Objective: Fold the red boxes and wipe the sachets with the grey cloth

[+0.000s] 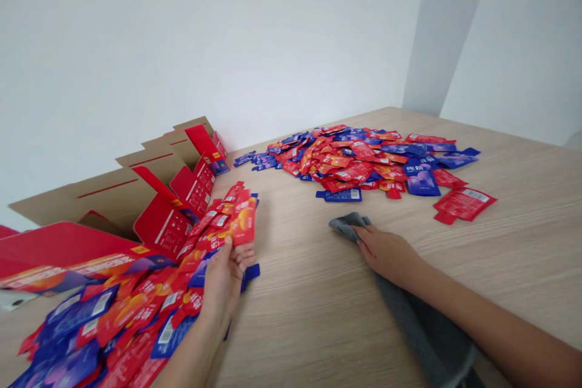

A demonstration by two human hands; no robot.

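Note:
Between the thumb and fingers of my left hand (227,279) is a red sachet (244,218) with an orange print, raised over the near heap of red and blue sachets (140,309). My right hand (391,254) is closed on a grey cloth (404,315). One bunched end of the cloth sticks out past my fingers on the table top, and its longer part trails under my forearm towards the near edge of the view. A blue sachet (341,195) lies on the wood a little beyond the cloth.
Open red cardboard boxes (177,218) with raised flaps stand along the left, against the white wall. A large pile of red and blue sachets (350,160) covers the far middle of the wooden table (295,315). One red sachet (468,203) lies at its right side.

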